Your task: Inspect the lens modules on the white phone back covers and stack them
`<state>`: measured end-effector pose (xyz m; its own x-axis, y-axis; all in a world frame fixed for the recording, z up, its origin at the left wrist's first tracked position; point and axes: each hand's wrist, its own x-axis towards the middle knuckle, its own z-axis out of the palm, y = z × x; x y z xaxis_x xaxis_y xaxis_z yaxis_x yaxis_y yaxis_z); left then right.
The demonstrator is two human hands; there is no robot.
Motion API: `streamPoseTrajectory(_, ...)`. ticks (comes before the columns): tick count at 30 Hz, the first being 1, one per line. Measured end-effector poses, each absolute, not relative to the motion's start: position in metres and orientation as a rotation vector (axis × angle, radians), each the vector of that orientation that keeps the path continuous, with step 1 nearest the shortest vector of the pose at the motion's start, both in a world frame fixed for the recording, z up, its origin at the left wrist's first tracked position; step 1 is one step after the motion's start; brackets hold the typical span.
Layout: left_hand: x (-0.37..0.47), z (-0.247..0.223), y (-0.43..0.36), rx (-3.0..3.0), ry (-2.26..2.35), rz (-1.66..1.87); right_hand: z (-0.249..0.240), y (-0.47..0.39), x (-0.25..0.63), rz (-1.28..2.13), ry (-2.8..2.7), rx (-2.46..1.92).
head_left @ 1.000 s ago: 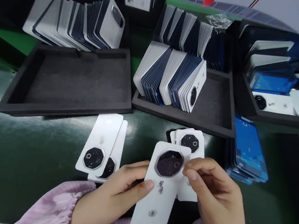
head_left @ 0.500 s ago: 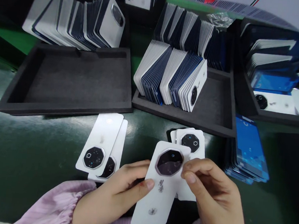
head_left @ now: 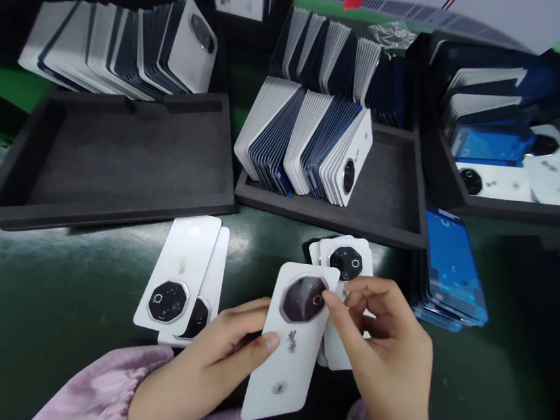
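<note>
A white phone back cover (head_left: 278,362), with an octagonal dark camera window and small dark writing, is tilted up in front of me. My left hand (head_left: 219,356) is closed on its left edge, thumb on the face and fingers behind. My right hand (head_left: 378,345) has its thumb tip at the right rim of the camera window; its index finger is bent and apart from the thumb. Behind this cover lies a small pile of white back covers (head_left: 346,348), partly hidden. Left of my left hand, two more white covers (head_left: 184,253) overlap on the dark green table.
A black foam tray (head_left: 131,156) stands at the left. Another tray (head_left: 383,210) holds a leaning row of white and blue covers (head_left: 287,138). A stack of blue-filmed panels (head_left: 453,266) lies at the right, below a third filled tray (head_left: 508,209). More cover rows (head_left: 127,50) stand behind.
My right thumb has moved onto the rim of the camera window and parted from the index finger. The held cover is turned slightly. The whole view has shifted a little.
</note>
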<state>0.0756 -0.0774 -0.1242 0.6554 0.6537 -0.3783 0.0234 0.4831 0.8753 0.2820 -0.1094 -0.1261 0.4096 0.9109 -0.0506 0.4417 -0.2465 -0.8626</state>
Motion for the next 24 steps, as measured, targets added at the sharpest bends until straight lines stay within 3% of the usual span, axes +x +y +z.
streamPoseTrajectory(6, 0.075, -0.128, -0.082, 0.969, 0.868, 0.453, -0.127, -0.108, 0.296, 1.349, -1.307, -1.726)
streamPoseTrajectory(12, 0.082, -0.150, -0.090, 0.961, 0.894, 0.595, -0.136, -0.108, 0.343, 0.972, -1.286, -1.983)
streamPoseTrajectory(17, 0.100, -0.174, -0.110, 0.991, 0.849, 0.723, -0.172, -0.120, 0.341, 0.571, -1.394, -2.023)
streamPoseTrajectory(21, 0.128, -0.194, -0.132, 0.971, 0.757, 0.771, -0.194, -0.143, 0.323, 0.624, -1.530, -1.927)
streamPoseTrajectory(24, 0.148, -0.209, -0.144, 0.983, 0.678, 0.750, -0.191, -0.149, 0.321, 0.858, -1.397, -1.884)
